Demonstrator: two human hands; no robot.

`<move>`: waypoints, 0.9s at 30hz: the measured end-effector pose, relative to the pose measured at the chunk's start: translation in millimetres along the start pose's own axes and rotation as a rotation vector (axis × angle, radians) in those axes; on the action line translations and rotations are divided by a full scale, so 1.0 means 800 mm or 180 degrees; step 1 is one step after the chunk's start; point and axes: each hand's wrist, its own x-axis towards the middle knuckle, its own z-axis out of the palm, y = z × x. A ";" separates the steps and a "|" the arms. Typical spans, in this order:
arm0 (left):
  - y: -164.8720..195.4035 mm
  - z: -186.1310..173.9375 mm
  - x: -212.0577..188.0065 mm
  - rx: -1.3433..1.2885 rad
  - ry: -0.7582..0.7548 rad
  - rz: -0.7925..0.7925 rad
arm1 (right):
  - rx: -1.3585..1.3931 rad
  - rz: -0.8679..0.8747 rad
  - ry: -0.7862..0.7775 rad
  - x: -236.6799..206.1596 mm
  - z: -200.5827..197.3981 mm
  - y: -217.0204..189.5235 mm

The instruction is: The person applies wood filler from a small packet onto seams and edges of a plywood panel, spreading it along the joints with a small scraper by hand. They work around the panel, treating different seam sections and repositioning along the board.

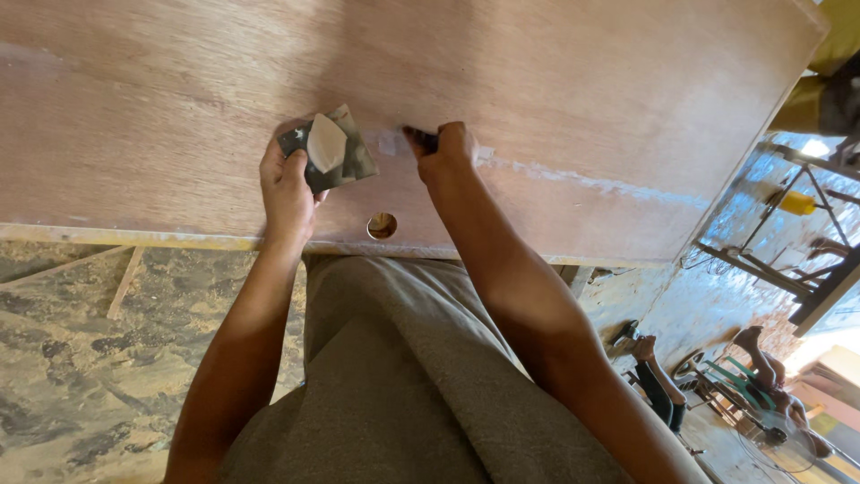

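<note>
Far to the left of both hands, below the board's edge, thin pale wooden strips are lying on the dusty mottled floor. The left hand is gripping a small dark square card with its fingers closed around the lower corner, and a pale off-white dab of filler paste is sitting on the card's face. The card is hovering just over the large reddish-brown plywood board, which is stretching under and beyond both hands. Between the two hands and a little nearer the person, a small round hole is showing in the board close to its near edge. The right hand is closing tightly on a small dark flat scraper, whose tip is pressing against the board just beside the card. To the right of that hand, a whitish streak of dried filler is running along the board's surface. Well to the right, past the board's corner, another person's bare legs are resting on the ground near a green metal frame.
</note>
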 end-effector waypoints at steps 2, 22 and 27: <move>0.002 0.004 -0.003 -0.0006 -0.0018 -0.0004 | 0.0021 -0.0530 -0.0596 -0.019 -0.018 -0.007; -0.015 0.087 -0.052 -0.0340 -0.0186 -0.0673 | -0.4417 -0.4522 -0.2286 -0.158 -0.206 0.002; 0.004 0.069 -0.045 -0.0237 -0.0354 -0.0236 | -0.4781 -0.4566 -0.1563 -0.090 -0.220 -0.050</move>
